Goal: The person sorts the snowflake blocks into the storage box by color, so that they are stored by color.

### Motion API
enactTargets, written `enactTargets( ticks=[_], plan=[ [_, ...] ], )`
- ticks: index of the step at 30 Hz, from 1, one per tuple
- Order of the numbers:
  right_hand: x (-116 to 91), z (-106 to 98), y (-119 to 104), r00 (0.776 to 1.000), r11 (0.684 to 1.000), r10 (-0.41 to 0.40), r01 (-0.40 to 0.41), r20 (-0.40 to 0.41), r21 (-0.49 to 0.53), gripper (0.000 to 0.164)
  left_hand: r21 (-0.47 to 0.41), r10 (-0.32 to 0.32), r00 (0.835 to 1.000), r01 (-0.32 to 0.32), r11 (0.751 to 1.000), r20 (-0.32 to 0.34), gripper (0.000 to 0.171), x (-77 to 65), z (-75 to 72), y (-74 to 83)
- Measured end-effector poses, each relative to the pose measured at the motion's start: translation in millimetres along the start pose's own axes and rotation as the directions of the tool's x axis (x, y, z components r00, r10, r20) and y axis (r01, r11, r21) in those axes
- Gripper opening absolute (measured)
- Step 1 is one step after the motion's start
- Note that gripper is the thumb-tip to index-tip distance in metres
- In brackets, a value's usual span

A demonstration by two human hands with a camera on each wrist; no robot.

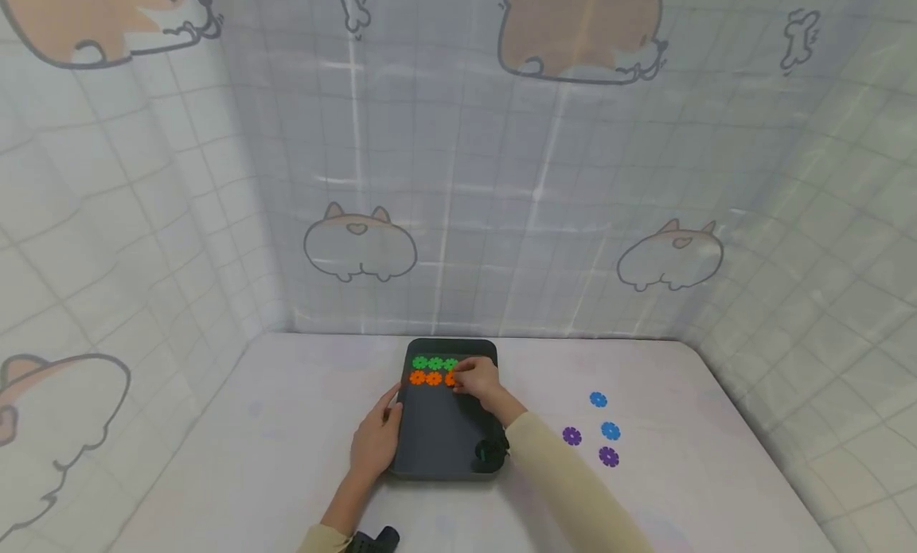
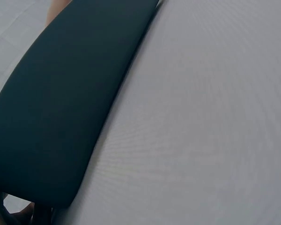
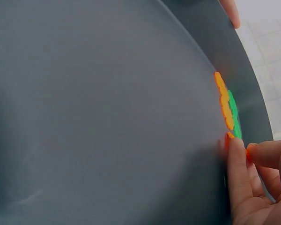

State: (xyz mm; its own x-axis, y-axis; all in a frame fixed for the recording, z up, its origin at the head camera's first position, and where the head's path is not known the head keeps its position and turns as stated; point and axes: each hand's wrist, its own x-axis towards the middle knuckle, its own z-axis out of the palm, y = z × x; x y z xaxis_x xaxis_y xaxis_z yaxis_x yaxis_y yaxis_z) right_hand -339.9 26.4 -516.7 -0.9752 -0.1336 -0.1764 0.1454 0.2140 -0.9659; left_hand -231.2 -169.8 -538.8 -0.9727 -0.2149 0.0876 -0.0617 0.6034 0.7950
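Note:
A dark grey tray (image 1: 447,434) lies on the table, holding a row of green flower-shaped discs (image 1: 435,364) near its far end. Just below them is a row of orange flower-shaped discs (image 1: 426,378). My right hand (image 1: 478,378) pinches an orange flower-shaped disc (image 3: 230,135) at the right end of the orange row, thumb and forefinger close to the tray floor. With my left hand (image 1: 376,439) I hold the tray's left edge. In the left wrist view the dark tray wall (image 2: 70,93) fills the left side, and most of the hand is hidden.
Right of the tray lie blue flower-shaped discs (image 1: 598,399) and purple ones (image 1: 608,457) on the white table (image 1: 301,434). A black object (image 1: 490,453) shows at the tray's near right corner. Patterned curtains (image 1: 458,155) enclose the table at the back and both sides.

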Motion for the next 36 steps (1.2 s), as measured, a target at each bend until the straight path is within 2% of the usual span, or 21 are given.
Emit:
enactTargets(
  ticks=[7,16,36],
  plan=[
    [-0.3,1.3,2.1,0.999,0.995,-0.047,0.046,-0.014,-0.087,0.017,0.006,0.003,1.000,-0.003,1.000,0.001,0.044,0.0,0.8,-0.6],
    [-0.6,1.2,4.1,0.997,0.986,-0.078,0.077,0.000,-0.149,0.021,0.008,0.006,1.000,-0.006,1.000,0.002,0.044,0.4,0.3,0.0],
    [-1.4,5.2,8.3,0.991,0.964,-0.133,0.125,-0.021,-0.236,0.018,0.011,0.017,1.000,-0.017,1.000,-0.004,0.044,-0.6,0.9,-2.1]
  ],
)
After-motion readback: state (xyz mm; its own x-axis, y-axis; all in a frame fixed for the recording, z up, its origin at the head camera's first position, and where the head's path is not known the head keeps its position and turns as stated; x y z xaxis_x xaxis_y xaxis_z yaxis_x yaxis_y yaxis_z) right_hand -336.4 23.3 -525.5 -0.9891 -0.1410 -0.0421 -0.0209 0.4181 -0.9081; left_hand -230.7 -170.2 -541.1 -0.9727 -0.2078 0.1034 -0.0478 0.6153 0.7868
